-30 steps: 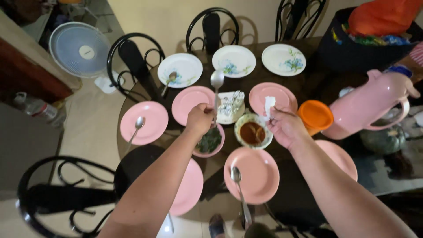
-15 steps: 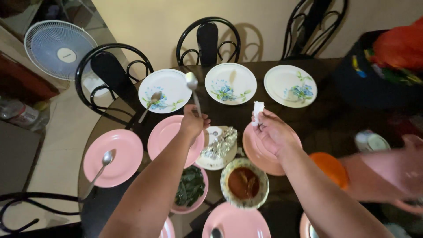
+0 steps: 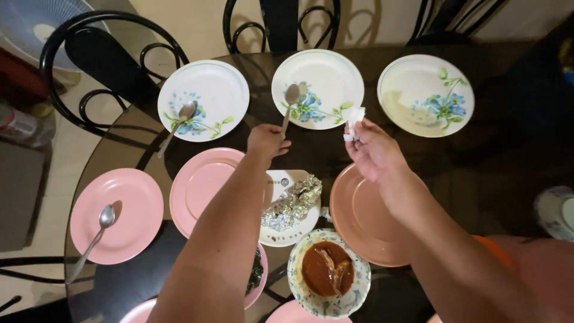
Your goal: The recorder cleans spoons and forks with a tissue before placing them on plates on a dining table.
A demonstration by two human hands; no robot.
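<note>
Step in hand appears to be spoon placement: the left hand [image 3: 266, 140] pinches a spoon [image 3: 290, 101] by its handle over the middle floral plate [image 3: 326, 75], the right hand [image 3: 371, 152] clamps a crumpled tissue [image 3: 353, 119] alongside, and lowering with release would likely follow.

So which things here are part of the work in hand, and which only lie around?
In use:
- left hand holding a spoon over the middle flowered plate
- right hand holding a white tissue

Lying about:
- foil packet
- bowl of brown sauce
- pink plate with spoon
- black chair
</note>
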